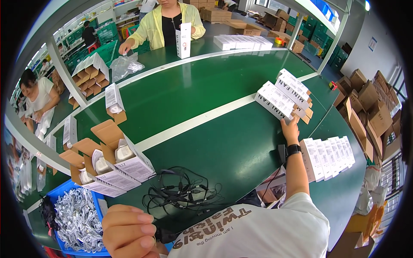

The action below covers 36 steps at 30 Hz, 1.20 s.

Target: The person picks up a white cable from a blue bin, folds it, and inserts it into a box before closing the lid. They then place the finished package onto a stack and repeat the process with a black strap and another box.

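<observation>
My right hand [291, 130] reaches forward, its fingers closed about the near end of a white carton [272, 103]. That carton lies on its side beside other white cartons [292, 84] with brown end flaps standing out. A black band [293, 149] with a small dark device is on my right wrist. My left hand [129, 232] is raised close at the lower left with its fingers curled. Whatever it holds, if anything, is hidden. Right of it on the table lies a tangle of black cables [180, 189].
Open cartons [129, 172] with white contents stand at left, above a blue bin [101, 206] of white cables. More white cartons [314, 161] line up at right. A white strip [202, 118] crosses the green table. A co-worker [167, 26] across holds an upright white carton [184, 41].
</observation>
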### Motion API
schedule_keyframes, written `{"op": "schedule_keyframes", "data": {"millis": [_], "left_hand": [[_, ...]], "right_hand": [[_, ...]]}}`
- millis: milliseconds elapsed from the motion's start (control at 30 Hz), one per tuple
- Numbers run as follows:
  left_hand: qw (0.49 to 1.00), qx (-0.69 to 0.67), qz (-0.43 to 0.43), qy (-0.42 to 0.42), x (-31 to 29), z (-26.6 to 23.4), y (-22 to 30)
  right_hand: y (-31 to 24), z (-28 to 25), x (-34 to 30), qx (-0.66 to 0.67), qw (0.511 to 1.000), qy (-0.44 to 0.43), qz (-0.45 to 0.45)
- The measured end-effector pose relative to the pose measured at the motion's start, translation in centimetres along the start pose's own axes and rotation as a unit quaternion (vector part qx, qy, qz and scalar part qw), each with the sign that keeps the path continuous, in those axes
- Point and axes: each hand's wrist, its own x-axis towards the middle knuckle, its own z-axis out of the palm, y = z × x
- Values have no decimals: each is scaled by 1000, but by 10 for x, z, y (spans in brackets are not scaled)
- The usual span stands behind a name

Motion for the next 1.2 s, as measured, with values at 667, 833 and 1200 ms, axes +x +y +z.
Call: {"op": "schedule_keyframes", "data": {"millis": [667,833,1200], "left_hand": [[989,8,-86,-117,14,24,-13],[968,21,-137,-208,13,31,-23],[920,-39,-354,-165,-38,51,-44]], "right_hand": [[-131,-99,-140,258,766,-242,-536],[-174,-93,-226,234,577,-346,-701],[-229,-107,-246,361,539,-395,-650]]}}
